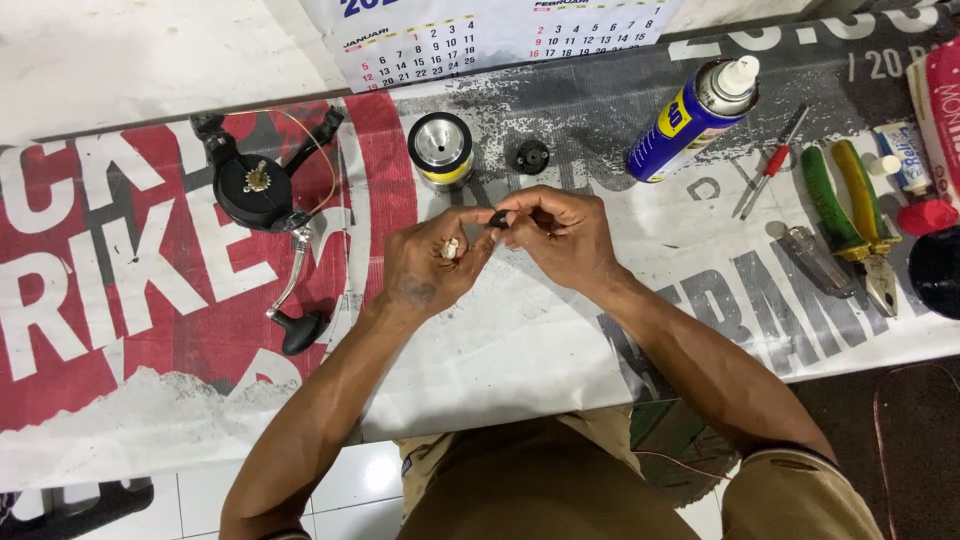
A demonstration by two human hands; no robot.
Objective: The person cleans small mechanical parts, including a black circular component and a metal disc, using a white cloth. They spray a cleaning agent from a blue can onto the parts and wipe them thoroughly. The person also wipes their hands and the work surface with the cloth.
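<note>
- Head view: your left hand (425, 265) cups a small pale part (451, 248), its fingers curled shut around it; keep that grip steady and the part facing up.
- Your right hand (560, 235) pinches a tiny black piece (497, 218) between thumb and forefinger, right at the left fingertips, above the tabletop (520, 340). Hold it lightly, so it cannot spring away.
- Work low over the tabletop; a dropped piece then stays near.
- The reel body (258, 185) with its handle lies well to your left, the spool (441, 150) and a black knob (531, 156) just beyond your hands.
- The spray can (692, 120), screwdriver (772, 160) and pliers (855, 215) sit to the right, clear of your elbows.
</note>
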